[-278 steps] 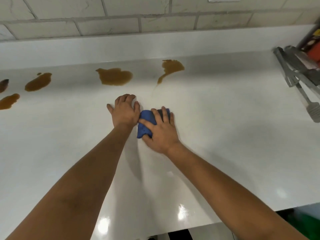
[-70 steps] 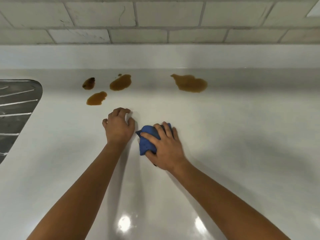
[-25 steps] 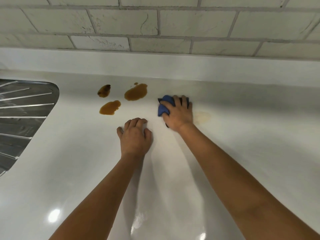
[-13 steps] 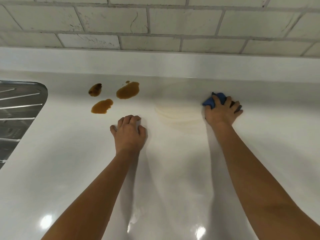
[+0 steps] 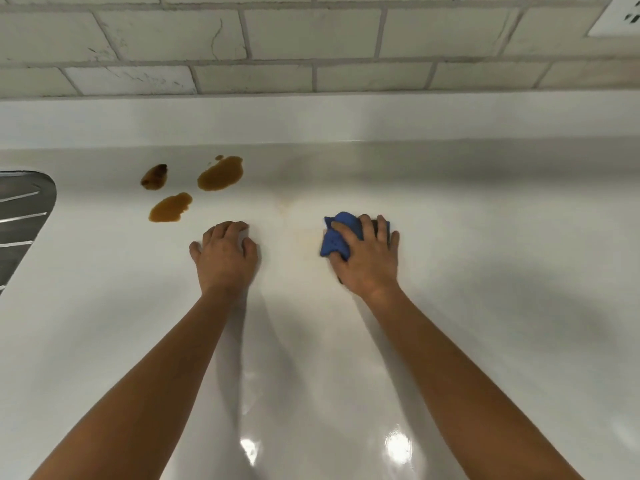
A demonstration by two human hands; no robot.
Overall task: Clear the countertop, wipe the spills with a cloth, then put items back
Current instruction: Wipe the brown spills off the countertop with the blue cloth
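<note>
While the right hand (image 5: 367, 261) grips the cloth (image 5: 337, 237) on the counter (image 5: 485, 271), the left hand (image 5: 225, 259) rests there loosely curled, holding nothing, near three spills (image 5: 220, 173)

open countertop (image 5: 485, 271) at right, spills (image 5: 220, 173) far left, sink drainboard (image 5: 20, 216) beyond

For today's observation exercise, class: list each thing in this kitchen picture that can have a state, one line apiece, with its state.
Blue cloth: bunched, pressed on the countertop under the right hand.
Right hand: fingers curled over the cloth.
Left hand: resting on the countertop, fingers bent, holding nothing.
Three brown spills: unwiped, wet-looking.
Faint smear: pale wiping residue.
Countertop: glossy, partly cleaned.
Drainboard: bare where visible.
</note>
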